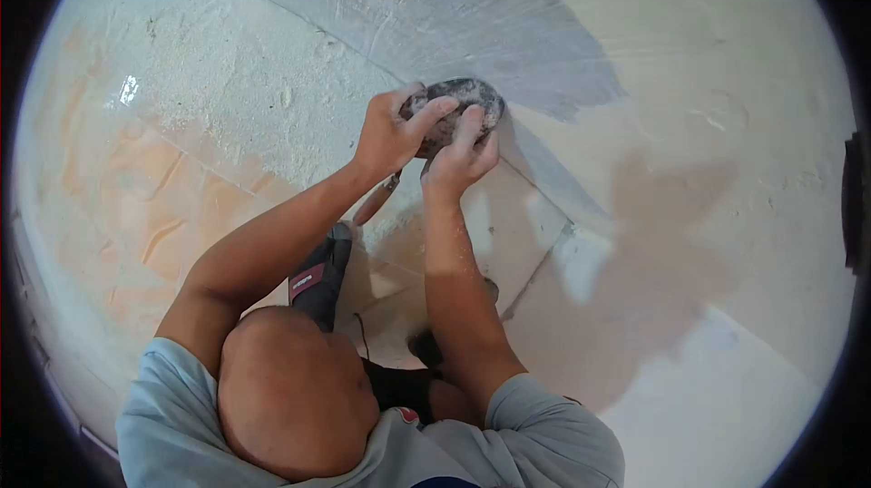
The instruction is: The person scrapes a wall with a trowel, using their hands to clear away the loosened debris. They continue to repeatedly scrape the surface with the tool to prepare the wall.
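Observation:
Both of my hands are around a dark, rounded object (469, 92) coated in pale powder, near the upper middle of the view. My left hand (396, 130) grips its left side, with the thumb laid across its top. On the lower right side, the fingers of my right hand (463, 160) wrap the same object. What exactly the object is cannot be made out. Just below my left wrist, a tool with a brown handle (374, 201) lies or hangs, partly hidden.
The tiled floor (272, 62) carries pale powder at the upper left. A grey smeared patch (472, 12) spreads beyond my hands. My bare knee (295, 388) and a dark shoe (325, 278) are below. A dark object (853, 202) stands at the right edge.

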A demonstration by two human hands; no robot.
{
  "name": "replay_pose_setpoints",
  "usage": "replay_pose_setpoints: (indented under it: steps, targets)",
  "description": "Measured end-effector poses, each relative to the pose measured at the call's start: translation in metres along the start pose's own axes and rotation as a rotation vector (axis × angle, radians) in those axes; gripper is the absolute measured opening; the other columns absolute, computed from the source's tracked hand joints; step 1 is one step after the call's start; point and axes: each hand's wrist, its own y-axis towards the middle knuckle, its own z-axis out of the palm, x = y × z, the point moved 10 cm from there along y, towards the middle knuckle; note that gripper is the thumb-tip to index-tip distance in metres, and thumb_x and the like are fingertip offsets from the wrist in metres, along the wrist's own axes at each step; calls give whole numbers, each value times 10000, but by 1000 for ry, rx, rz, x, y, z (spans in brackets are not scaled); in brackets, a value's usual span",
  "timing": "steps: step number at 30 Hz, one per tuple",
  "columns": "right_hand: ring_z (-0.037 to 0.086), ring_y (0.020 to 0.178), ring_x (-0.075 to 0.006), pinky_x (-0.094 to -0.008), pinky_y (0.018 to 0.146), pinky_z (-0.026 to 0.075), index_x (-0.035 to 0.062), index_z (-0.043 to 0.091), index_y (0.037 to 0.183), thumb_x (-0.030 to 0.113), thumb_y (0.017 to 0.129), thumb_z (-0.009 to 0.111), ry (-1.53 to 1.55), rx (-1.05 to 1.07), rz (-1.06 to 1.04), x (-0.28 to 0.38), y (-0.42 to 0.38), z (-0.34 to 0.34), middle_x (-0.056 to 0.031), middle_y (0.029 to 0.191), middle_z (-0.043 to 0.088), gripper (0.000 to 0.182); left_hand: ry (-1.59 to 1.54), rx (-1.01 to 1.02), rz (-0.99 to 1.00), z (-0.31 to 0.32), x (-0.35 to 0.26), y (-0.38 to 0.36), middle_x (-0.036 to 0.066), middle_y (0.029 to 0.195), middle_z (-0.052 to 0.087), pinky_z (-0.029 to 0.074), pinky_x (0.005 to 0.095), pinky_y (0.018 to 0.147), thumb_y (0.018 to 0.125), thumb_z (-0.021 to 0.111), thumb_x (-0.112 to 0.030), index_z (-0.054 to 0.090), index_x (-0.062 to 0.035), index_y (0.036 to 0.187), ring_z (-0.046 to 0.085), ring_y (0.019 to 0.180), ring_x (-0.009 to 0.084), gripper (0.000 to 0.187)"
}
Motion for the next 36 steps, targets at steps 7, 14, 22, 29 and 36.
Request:
replay_pose_setpoints:
  steps: [7,14,22,29,36]
  targets:
    - [647,870,-198,-353,747,539,-54,657,1046,317,1001,656,-121,-33,-31,9,2,2,-118,1029,688,373,58,-60,57,-6,-16,2,25,663,646,474,276,582,944,760,-259,706,35,853,512,677,41,312]
    - [664,811,-193,-348,736,547,-67,718,1013,283,986,676,-136,-84,-43,20,-1,3,-126,920,740,353,-42,-90,61,-2,-2,2,37,663,632,476,286,600,950,751,-259,699,40,859,505,688,46,317]
    - [641,780,-181,-359,713,522,-65,705,949,274,981,697,-128,-84,-23,10,3,0,-117,867,728,341,66,-116,85,-3,-12,0,62,660,625,478,297,598,971,724,-301,663,52,834,499,678,58,383]
    - [630,753,-161,-351,689,515,-64,715,923,276,987,704,-124,-64,21,1,1,-1,-91,812,716,346,98,-139,0,-5,2,-2,48,692,640,484,295,614,981,712,-290,674,63,862,502,695,59,374]
    - [645,709,-230,-381,689,519,-72,712,911,305,960,722,-177,-58,-53,12,3,-2,-175,789,713,380,43,-144,31,-5,-1,-4,7,703,611,461,283,609,997,702,-304,680,54,872,486,706,55,379]
